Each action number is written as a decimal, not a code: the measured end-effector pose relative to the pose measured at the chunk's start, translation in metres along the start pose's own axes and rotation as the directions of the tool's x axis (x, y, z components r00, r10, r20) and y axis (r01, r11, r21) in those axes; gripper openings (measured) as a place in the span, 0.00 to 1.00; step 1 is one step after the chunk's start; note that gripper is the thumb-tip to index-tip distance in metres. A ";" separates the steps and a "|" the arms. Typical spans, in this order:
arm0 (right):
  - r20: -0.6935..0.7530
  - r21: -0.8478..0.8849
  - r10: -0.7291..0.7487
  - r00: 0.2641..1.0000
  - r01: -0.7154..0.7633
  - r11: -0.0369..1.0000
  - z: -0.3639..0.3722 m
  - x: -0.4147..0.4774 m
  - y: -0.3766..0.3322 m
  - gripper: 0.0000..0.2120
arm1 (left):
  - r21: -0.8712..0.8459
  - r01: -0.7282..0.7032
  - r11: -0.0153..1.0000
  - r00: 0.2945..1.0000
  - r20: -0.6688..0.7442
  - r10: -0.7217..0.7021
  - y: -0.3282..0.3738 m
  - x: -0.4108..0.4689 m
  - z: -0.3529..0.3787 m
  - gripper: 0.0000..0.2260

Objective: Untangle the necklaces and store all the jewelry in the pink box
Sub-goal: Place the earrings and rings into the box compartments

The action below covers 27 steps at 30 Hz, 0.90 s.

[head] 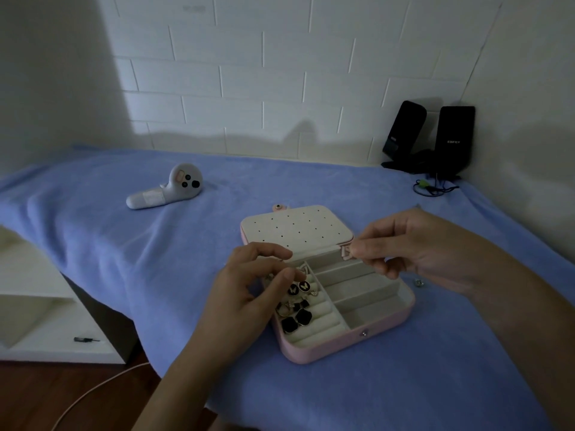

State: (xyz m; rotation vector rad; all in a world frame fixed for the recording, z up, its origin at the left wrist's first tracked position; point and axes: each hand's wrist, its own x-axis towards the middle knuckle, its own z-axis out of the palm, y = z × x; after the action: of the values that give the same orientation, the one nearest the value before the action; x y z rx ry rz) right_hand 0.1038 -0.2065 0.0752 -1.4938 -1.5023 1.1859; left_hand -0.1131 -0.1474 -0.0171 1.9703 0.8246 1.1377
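Observation:
The pink box [385,325] lies open on the blue cloth, its cream lid [295,228] folded back. Black and gold earrings [295,306] fill its left ring rolls; the right compartments hold nothing. My left hand [249,293] hovers over the box's left side, thumb and fingertips pinched together. My right hand [413,247] pinches at the lid's right hinge corner. Both seem to hold a thin necklace chain, too fine and dim to see clearly. A small silver piece of jewelry [418,283] lies on the cloth right of the box.
A white handheld controller [168,189] lies at the back left. Two black speakers [432,138] and a coiled cable [432,188] stand in the back right corner. A white shelf [31,306] with a screwdriver [85,339] sits below the table's left edge.

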 end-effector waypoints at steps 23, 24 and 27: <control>0.021 -0.267 0.143 0.990 -0.132 0.955 0.036 -0.002 -0.002 0.06 | -0.152 0.175 0.973 0.965 -0.172 -0.200 -0.001 0.002 -0.002 0.10; 0.016 -0.268 0.137 0.990 -0.128 0.955 0.036 -0.002 -0.003 0.06 | -0.150 0.178 0.972 0.964 -0.173 -0.203 -0.001 0.002 -0.002 0.10; -0.008 -0.274 0.130 0.992 -0.127 0.953 0.034 -0.002 -0.002 0.06 | -0.148 0.176 0.973 0.963 -0.178 -0.202 0.000 0.002 -0.003 0.10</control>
State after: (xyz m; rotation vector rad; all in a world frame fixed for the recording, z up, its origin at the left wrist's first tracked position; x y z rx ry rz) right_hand 0.0718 -0.2122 0.0661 -1.7951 -1.6500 1.0923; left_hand -0.1149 -0.1451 -0.0151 1.6537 0.9900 1.2476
